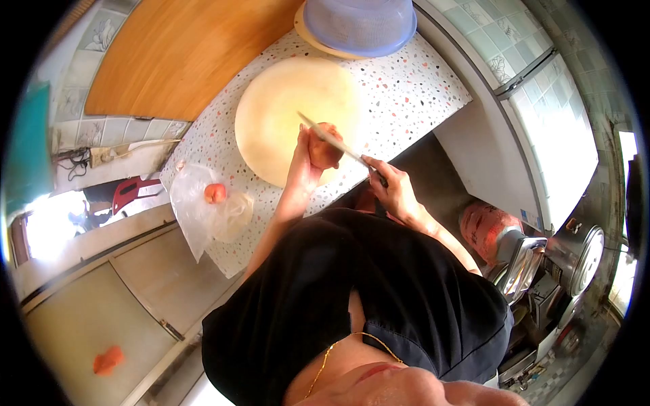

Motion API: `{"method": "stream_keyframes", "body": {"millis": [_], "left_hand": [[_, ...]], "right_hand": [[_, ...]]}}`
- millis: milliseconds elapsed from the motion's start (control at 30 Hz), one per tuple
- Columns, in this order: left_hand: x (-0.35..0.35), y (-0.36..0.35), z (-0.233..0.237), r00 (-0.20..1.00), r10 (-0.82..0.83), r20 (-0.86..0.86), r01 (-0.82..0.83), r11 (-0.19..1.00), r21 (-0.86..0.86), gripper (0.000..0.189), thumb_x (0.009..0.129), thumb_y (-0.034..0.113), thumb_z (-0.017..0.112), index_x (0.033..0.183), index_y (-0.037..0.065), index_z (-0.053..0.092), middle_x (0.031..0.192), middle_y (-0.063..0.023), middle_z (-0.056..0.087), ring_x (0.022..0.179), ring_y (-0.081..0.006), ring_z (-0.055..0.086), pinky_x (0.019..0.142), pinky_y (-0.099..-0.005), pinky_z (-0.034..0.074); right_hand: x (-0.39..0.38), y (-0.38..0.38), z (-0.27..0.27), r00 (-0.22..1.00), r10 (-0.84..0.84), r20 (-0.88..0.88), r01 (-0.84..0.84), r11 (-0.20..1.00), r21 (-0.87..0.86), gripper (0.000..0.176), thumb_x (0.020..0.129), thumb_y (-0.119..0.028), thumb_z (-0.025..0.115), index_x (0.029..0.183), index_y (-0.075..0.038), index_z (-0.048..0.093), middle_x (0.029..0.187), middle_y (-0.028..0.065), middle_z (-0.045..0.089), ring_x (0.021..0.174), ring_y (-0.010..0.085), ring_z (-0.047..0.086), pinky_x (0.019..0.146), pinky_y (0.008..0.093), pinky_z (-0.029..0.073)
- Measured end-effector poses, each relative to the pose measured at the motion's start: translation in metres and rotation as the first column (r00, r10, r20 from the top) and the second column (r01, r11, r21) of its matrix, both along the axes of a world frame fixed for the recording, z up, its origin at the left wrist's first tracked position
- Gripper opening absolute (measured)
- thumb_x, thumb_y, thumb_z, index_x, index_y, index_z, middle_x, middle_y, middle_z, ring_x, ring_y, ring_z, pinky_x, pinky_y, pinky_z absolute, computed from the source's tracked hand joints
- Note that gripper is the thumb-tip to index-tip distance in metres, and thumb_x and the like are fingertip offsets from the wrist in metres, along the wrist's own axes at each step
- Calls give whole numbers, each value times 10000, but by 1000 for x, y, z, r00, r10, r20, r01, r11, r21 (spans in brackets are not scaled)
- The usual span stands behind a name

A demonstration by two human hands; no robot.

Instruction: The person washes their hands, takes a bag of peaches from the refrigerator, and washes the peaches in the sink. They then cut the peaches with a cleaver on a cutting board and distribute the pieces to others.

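My left hand is wrapped around a round reddish-brown fruit or vegetable, holding it over the lower right part of a round pale cutting board. Its exact kind is hard to tell. My right hand grips the dark handle of a knife. The blade lies across the top of the round piece, its tip pointing up and left over the board. To the left, a clear plastic bag rests on the speckled counter with a smaller red round piece in or on it.
A blue mesh cover sits on a pale round base at the counter's back. An orange-brown wooden panel stands behind the board. A white fridge-like cabinet is at right, with a red container and metal cookware below.
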State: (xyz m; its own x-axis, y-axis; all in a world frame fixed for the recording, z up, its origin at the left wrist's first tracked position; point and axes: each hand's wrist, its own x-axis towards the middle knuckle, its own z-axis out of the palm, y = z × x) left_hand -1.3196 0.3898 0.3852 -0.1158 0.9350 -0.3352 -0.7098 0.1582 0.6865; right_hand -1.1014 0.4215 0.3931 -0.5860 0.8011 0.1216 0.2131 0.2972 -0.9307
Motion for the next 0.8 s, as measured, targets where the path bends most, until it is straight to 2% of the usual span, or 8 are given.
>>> {"method": "stream_keyframes", "body": {"millis": [33, 100, 133, 367, 533, 633, 700, 800], "left_hand": [[2, 3, -3, 1000, -8, -1, 8, 1000, -3, 591, 969, 566, 312, 1184, 52, 511, 1015, -108, 604, 839, -202, 606, 628, -355, 517], [7, 13, -12, 993, 81, 81, -83, 996, 22, 598, 973, 560, 305, 1202, 45, 502, 994, -117, 586, 860, -214, 578, 748, -357, 503], [8, 14, -14, 998, 68, 11, -69, 995, 71, 619, 965, 576, 309, 1197, 35, 501, 961, -119, 571, 856, -210, 553, 814, -351, 476], [1, 24, -37, 951, -172, 259, 149, 983, 104, 664, 931, 635, 321, 1147, 36, 508, 919, -104, 570, 775, -180, 549, 721, -326, 490], [11, 29, -19, 983, -92, 157, 102, 993, -58, 655, 939, 621, 307, 1133, 30, 510, 849, -100, 573, 775, -173, 543, 716, -321, 482], [10, 37, -14, 970, -211, 121, 198, 974, 111, 647, 949, 599, 299, 1126, 14, 508, 858, -103, 577, 795, -166, 528, 769, -314, 454], [14, 38, -8, 975, -118, -188, 138, 986, 98, 637, 957, 581, 287, 1099, 0, 507, 846, -81, 550, 805, -159, 506, 808, -309, 422], [15, 41, -7, 989, -121, -88, 129, 988, 85, 604, 972, 540, 295, 1108, -11, 503, 836, -70, 543, 799, -164, 504, 819, -311, 416]], "right_hand": [[2, 0, -1, 1000, -8, -1, 8, 1000, -3, 423, 836, -44, 599, 1253, -95, 545, 845, 139, 613, 666, 314, 601, 609, 362, 509], [5, 3, -3, 983, 29, 179, -75, 963, 257, 552, 761, -49, 648, 1291, -141, 522, 837, 114, 568, 681, 325, 607, 596, 401, 517], [6, 3, -7, 982, 35, 186, -94, 943, 319, 615, 731, -71, 672, 1316, -137, 496, 804, 100, 520, 652, 282, 595, 572, 383, 515], [14, 2, 2, 960, 101, 261, -198, 905, 376, 707, 677, -59, 668, 1349, -101, 452, 779, 83, 508, 659, 265, 583, 583, 376, 513], [12, 1, -8, 969, 34, 244, -132, 909, 396, 730, 646, -52, 669, 1342, -82, 450, 789, 87, 519, 678, 267, 590, 588, 372, 514], [15, 3, -20, 961, -28, 275, -86, 915, 394, 705, 649, -45, 671, 1322, -73, 463, 805, 90, 531, 686, 272, 596, 596, 374, 519], [16, 6, -22, 978, -33, 207, -46, 928, 369, 673, 664, -38, 670, 1307, -72, 474, 827, 95, 553, 697, 283, 603, 602, 380, 523], [20, 6, -29, 980, -56, 192, -11, 945, 328, 652, 682, -17, 666, 1303, -72, 475, 848, 108, 584, 712, 309, 610, 607, 389, 525]]}}
